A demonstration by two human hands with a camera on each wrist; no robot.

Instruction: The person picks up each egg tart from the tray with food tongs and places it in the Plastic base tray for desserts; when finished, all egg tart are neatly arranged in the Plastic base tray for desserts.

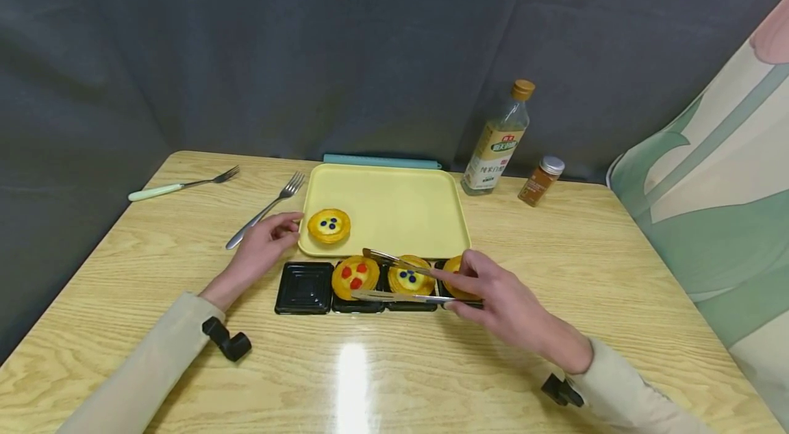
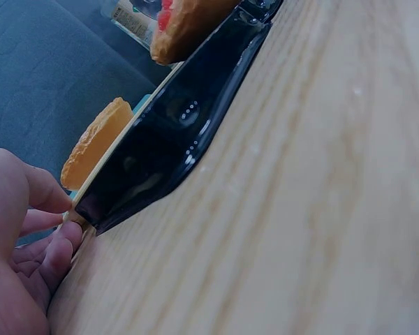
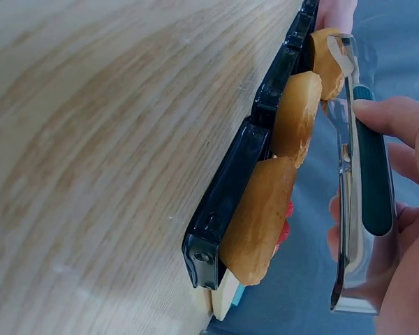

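My left hand (image 1: 261,249) pinches the left rim of a yellow tray (image 1: 401,208) between thumb and fingers. A blueberry-topped egg tart (image 1: 329,226) sits at the tray's left end. In front is a row of black plastic compartments, the leftmost one (image 1: 304,288) bare. Beside it sits a tart with red toppings (image 1: 355,276), then a blueberry tart (image 1: 405,281), then another tart (image 1: 455,272) partly hidden by my right hand (image 1: 502,294). That hand grips metal tongs with green handle pads (image 3: 375,167). Their spread tips reach either side of the left red-topped tart.
Left of the tray lie a metal fork (image 1: 265,211) and a fork with a pale green handle (image 1: 166,191). Behind right stand a glass vinegar bottle (image 1: 495,146) and a small brown shaker jar (image 1: 540,182). A blue-green strip (image 1: 382,161) runs behind the tray.
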